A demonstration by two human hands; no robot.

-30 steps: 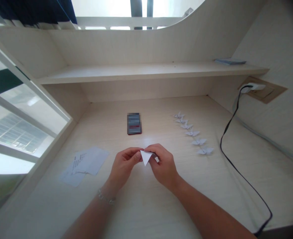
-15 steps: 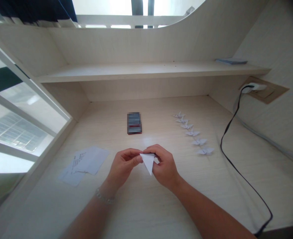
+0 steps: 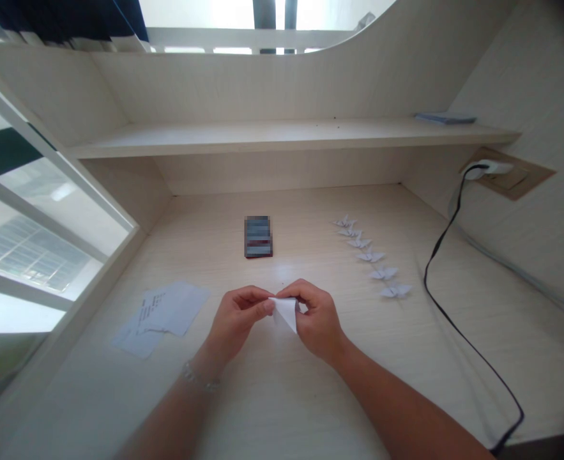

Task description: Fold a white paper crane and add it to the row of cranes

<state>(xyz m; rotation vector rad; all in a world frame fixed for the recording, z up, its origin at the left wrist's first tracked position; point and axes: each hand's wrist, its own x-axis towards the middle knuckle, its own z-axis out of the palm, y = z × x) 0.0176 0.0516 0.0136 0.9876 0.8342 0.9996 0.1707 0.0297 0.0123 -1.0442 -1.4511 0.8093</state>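
Nearest the desk's [image 3: 262, 402] front edge, two forearms are reaching in, a bracelet [image 3: 200, 378] circling the left wrist. Past them, about midway between the side edges, the left hand [image 3: 237, 319] is pinching one corner of a folded white paper [image 3: 285, 313] between thumb and fingers, while the right hand [image 3: 317, 316] is gripping its other side, fingers curling behind. The paper is showing a flat triangular face with a point hanging down; it is looking partly folded, lacking the spread wings of the finished pieces. Whether it is touching the desk, I cannot tell.

Toward the left edge, loose sheets [image 3: 179, 306] are lying overlapped, one bearing writing; they are appearing unfolded, so they may be counting as unused stock.

Farther in, six folded paper figures [image 3: 395, 291] are standing in a slanting row running toward the far right corner, all seeming complete. The piece in hand would be making a seventh, its shaping apparently remaining.

Between that row and the left edge, nearer the back edge, a dark rectangular device [image 3: 259, 237] is lying, its face pixelated.
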